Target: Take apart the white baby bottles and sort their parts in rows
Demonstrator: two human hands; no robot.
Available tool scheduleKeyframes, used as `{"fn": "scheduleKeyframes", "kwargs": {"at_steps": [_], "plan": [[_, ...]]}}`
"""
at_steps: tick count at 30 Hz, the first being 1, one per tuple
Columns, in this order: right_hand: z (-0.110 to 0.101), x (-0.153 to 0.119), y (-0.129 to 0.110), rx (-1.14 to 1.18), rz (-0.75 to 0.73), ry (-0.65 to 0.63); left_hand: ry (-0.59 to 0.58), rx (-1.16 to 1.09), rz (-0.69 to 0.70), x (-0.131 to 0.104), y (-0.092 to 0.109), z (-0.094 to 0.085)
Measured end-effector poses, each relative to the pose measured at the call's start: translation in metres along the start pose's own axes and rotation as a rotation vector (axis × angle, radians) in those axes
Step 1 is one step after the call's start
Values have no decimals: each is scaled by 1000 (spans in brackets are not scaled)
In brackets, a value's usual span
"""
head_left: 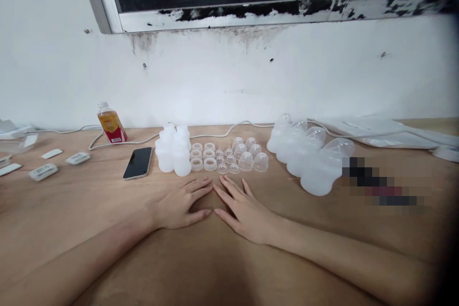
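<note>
My left hand (184,204) lies flat on the wooden table, fingers apart, holding nothing. My right hand (244,210) rests flat opposite it, also with spread fingers and nothing in it; the fingertips of both nearly meet. Just beyond them stand parts in rows: milky white baby bottle bodies (174,153) at the left, pale collar rings (197,164), clear bottle nipples (222,167), and clear dome caps (260,162). To the right, several capped baby bottles (317,169) stand in a slanting row.
A black-screened phone (137,163) lies left of the bottle bodies. Behind it stands a drink bottle (112,123) with a red and yellow label. A white cable (229,131) runs along the back. Small white packets (43,171) lie at left, plastic bags (387,134) at back right. A blurred patch hides something at right.
</note>
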State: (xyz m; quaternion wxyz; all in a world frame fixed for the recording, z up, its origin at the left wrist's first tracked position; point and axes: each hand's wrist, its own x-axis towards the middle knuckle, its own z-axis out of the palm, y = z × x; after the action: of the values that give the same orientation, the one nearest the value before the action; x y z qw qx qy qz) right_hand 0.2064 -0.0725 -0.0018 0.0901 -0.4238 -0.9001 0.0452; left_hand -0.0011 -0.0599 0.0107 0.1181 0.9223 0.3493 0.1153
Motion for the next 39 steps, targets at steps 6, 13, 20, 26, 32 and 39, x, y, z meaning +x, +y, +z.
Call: {"fn": "scheduleKeyframes", "kwargs": {"at_steps": [6, 13, 20, 26, 32, 39], "plan": [[0, 0, -1, -2, -6, 10, 21, -62, 2, 1, 1, 0], [-2, -1, -4, -52, -7, 12, 34, -121, 11, -1, 0, 0], [-20, 16, 3, -131, 39, 102, 56, 36, -20, 19, 3, -2], [-14, 48, 27, -119, 266, 206, 323, 110, -123, 49, -2, 16], [-7, 48, 34, -3, 248, 259, 361, 92, -119, 40, 4, 14], [-10, 20, 23, -89, 75, 161, 381, -50, -144, 35, -2, 20]]}}
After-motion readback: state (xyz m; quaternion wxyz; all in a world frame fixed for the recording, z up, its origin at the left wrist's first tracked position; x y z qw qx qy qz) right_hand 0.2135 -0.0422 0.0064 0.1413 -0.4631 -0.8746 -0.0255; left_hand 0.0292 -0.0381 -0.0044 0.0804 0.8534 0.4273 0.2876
